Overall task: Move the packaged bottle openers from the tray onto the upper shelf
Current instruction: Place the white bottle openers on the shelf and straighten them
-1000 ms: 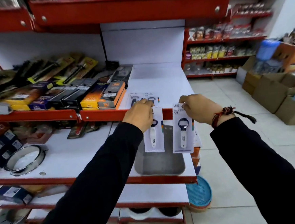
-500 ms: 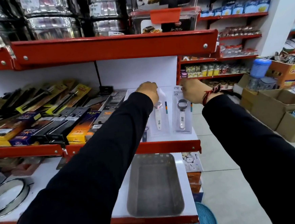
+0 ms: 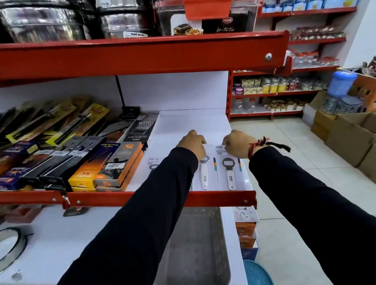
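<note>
- Red-edged shop shelving fills the view, white boards between the rails, with more stocked shelves and cardboard boxes (image 3: 360, 142) off to the right.
- Up on the upper shelf (image 3: 181, 129), both hands are at the top edges of two carded bottle openers lying flat, side by side.
- Left hand (image 3: 192, 143) is curled over the head of the left bottle opener pack (image 3: 204, 174); fingers are bunched on the card's top edge, but the grip itself is hidden under the knuckles.
- Right hand (image 3: 235, 144), thread bracelet (image 3: 258, 144) at the wrist, has its fingers drawn together, pinching the top corner of the right bottle opener pack (image 3: 230, 175).
- A third opener pack (image 3: 154, 164) peeks out just left of the left sleeve.
- Below, the metal tray (image 3: 197, 249) sits on the lower shelf, nothing showing in the part not covered by the arm.
- Boxed lighters (image 3: 115, 168) and graters crowd the upper shelf to the left.
</note>
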A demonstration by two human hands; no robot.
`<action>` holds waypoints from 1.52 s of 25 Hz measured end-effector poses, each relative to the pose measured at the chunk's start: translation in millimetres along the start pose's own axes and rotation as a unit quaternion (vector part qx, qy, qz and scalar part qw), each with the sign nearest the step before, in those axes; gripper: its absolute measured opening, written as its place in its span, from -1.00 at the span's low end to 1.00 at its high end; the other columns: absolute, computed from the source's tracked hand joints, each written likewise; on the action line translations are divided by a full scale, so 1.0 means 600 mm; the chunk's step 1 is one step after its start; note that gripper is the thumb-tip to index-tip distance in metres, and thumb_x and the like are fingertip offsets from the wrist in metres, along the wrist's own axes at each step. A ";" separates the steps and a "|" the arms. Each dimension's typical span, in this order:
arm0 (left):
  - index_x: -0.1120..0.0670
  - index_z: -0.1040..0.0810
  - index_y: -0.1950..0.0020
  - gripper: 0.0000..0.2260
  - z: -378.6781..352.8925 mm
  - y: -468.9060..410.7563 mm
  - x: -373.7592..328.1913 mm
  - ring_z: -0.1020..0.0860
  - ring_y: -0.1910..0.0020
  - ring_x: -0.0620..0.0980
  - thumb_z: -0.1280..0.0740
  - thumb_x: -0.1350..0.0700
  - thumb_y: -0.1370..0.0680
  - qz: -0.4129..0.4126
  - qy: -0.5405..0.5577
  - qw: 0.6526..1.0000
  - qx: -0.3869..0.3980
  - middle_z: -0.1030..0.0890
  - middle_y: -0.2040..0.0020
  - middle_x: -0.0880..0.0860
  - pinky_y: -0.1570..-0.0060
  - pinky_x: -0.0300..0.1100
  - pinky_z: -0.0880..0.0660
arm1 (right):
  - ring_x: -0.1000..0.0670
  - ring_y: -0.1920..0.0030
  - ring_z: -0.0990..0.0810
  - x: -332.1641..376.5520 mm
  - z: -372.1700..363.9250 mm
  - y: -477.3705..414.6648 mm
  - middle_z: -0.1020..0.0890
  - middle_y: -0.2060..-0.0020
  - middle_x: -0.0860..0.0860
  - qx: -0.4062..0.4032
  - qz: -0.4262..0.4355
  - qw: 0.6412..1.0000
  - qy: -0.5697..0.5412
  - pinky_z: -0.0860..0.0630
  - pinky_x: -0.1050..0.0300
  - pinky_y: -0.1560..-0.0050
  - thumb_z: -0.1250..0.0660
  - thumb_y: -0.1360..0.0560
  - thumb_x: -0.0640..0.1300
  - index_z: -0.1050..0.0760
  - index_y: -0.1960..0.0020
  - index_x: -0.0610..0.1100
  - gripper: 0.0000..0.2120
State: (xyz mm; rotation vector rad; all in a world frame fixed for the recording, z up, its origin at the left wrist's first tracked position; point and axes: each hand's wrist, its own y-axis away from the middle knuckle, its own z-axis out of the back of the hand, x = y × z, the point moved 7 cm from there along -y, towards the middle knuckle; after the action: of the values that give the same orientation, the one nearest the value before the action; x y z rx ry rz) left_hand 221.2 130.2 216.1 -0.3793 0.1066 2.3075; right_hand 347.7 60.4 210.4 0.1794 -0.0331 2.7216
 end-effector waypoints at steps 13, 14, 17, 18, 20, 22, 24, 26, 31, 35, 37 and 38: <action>-0.06 -0.50 -0.35 -0.64 -0.004 0.037 0.042 -0.40 -0.40 0.08 -0.10 0.12 -0.61 -0.044 -0.128 0.991 -0.011 -0.49 -0.39 0.02 -0.42 0.01 -0.26 | -0.09 -0.11 -0.59 0.017 -0.001 0.032 -0.63 -0.16 0.03 -0.017 0.004 0.999 -0.036 -0.56 -0.04 -0.09 -0.12 -0.55 -0.09 -0.38 -0.34 0.04 -0.63; -0.06 -0.48 -0.37 -0.64 0.008 0.043 0.054 -0.38 -0.42 0.07 -0.11 0.12 -0.61 -0.044 -0.137 0.990 -0.005 -0.48 -0.41 0.02 -0.48 0.03 -0.20 | -0.07 -0.13 -0.58 0.033 0.005 0.037 -0.63 -0.18 0.05 -0.024 0.022 0.999 -0.043 -0.54 -0.04 -0.13 -0.12 -0.56 -0.09 -0.40 -0.33 0.04 -0.65; -0.09 -0.43 -0.41 -0.61 0.035 0.066 0.104 -0.20 -0.56 0.05 -0.13 0.11 -0.59 -0.024 -0.182 0.982 0.036 -0.44 -0.46 0.04 -0.57 0.18 0.14 | -0.06 -0.26 -0.52 0.095 0.002 0.048 -0.55 -0.29 0.04 0.005 0.076 0.995 -0.068 -0.44 -0.07 -0.29 -0.18 -0.57 -0.02 -0.42 -0.35 0.08 -0.65; -0.12 -0.41 -0.42 -0.60 0.039 0.073 0.120 -0.13 -0.59 0.05 -0.14 0.10 -0.58 -0.014 -0.203 0.978 0.053 -0.42 -0.48 0.04 -0.54 0.25 0.25 | -0.07 -0.31 -0.49 0.113 -0.007 0.050 -0.52 -0.33 0.03 0.029 0.086 0.994 -0.066 -0.40 -0.10 -0.34 -0.20 -0.57 0.02 -0.41 -0.38 0.10 -0.63; -0.17 -0.38 -0.43 -0.57 0.041 0.090 0.153 -0.04 -0.62 0.06 -0.15 0.06 -0.56 0.007 -0.241 0.967 0.079 -0.40 -0.50 0.02 -0.44 0.36 0.39 | -0.10 -0.38 -0.43 0.147 -0.025 0.053 -0.47 -0.39 0.02 0.058 0.094 0.993 -0.040 -0.32 -0.14 -0.41 -0.23 -0.54 0.11 -0.37 -0.41 0.14 -0.56; -0.21 -0.37 -0.42 -0.57 0.040 0.106 0.181 -0.01 -0.62 0.07 -0.14 0.03 -0.56 0.023 -0.252 0.964 0.085 -0.39 -0.51 0.01 -0.37 0.43 0.45 | -0.10 -0.41 -0.41 0.173 -0.040 0.054 -0.45 -0.43 0.03 0.062 0.098 0.993 -0.022 -0.20 -0.20 -0.46 -0.25 -0.51 0.18 -0.35 -0.41 0.19 -0.52; -0.23 -0.38 -0.42 -0.57 0.037 0.119 0.204 -0.04 -0.62 0.07 -0.13 0.01 -0.55 0.025 -0.253 0.963 0.089 -0.42 -0.49 -0.02 -0.33 0.44 0.48 | -0.10 -0.44 -0.37 0.192 -0.053 0.056 -0.42 -0.46 0.04 0.066 0.103 0.992 -0.029 0.00 -0.28 -0.49 -0.25 -0.49 0.22 -0.33 -0.41 0.22 -0.50; -0.23 -0.37 -0.43 -0.54 0.033 0.129 0.221 -0.07 -0.61 0.10 -0.13 0.01 -0.53 0.024 -0.248 0.964 0.095 -0.48 -0.45 -0.03 -0.24 0.38 0.60 | -0.10 -0.48 -0.32 0.198 -0.065 0.058 -0.38 -0.48 0.07 0.081 0.100 0.991 -0.034 0.13 -0.35 -0.47 -0.26 -0.46 0.26 -0.33 -0.42 0.22 -0.46; -0.29 -0.21 -0.51 -0.52 0.024 0.146 0.236 -0.19 -0.56 0.20 -0.05 -0.14 -0.56 0.013 -0.273 0.956 0.108 -0.61 -0.30 0.01 -0.11 0.34 0.70 | -0.08 -0.50 -0.27 0.179 -0.096 0.070 -0.31 -0.51 0.07 0.127 0.048 0.991 -0.011 0.12 -0.38 -0.49 -0.29 -0.45 0.25 -0.20 -0.52 0.16 -0.32; -0.28 -0.16 -0.53 -0.50 0.021 0.149 0.233 -0.10 -0.59 0.21 0.04 -0.20 -0.57 0.004 -0.323 0.941 0.099 -0.54 -0.38 0.06 -0.07 0.45 0.66 | -0.06 -0.50 -0.28 0.216 -0.077 0.079 -0.34 -0.50 0.14 0.108 0.080 0.990 -0.030 0.22 -0.43 -0.44 -0.27 -0.42 0.34 -0.31 -0.42 0.32 -0.42; -0.26 -0.19 -0.52 -0.49 0.020 0.149 0.230 -0.09 -0.59 0.20 0.05 -0.21 -0.56 -0.008 -0.325 0.942 0.085 -0.51 -0.40 0.09 0.05 0.37 0.74 | -0.04 -0.50 -0.30 0.217 -0.080 0.081 -0.35 -0.49 0.14 0.104 0.078 0.991 -0.019 0.22 -0.42 -0.45 -0.28 -0.40 0.35 -0.32 -0.41 0.33 -0.42; -0.26 -0.20 -0.52 -0.49 0.019 0.150 0.228 -0.10 -0.59 0.20 0.05 -0.21 -0.56 -0.013 -0.324 0.943 0.078 -0.51 -0.40 0.10 0.10 0.34 0.77 | 0.00 -0.48 -0.32 0.213 -0.083 0.086 -0.35 -0.50 0.13 0.110 0.074 0.990 -0.045 0.21 -0.38 -0.48 -0.28 -0.37 0.38 -0.35 -0.37 0.37 -0.43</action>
State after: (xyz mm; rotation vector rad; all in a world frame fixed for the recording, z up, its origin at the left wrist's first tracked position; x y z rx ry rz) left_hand 64.3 165.3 181.8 0.4628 -0.0442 2.2606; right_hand 204.9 66.6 177.6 0.3772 0.2392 2.8596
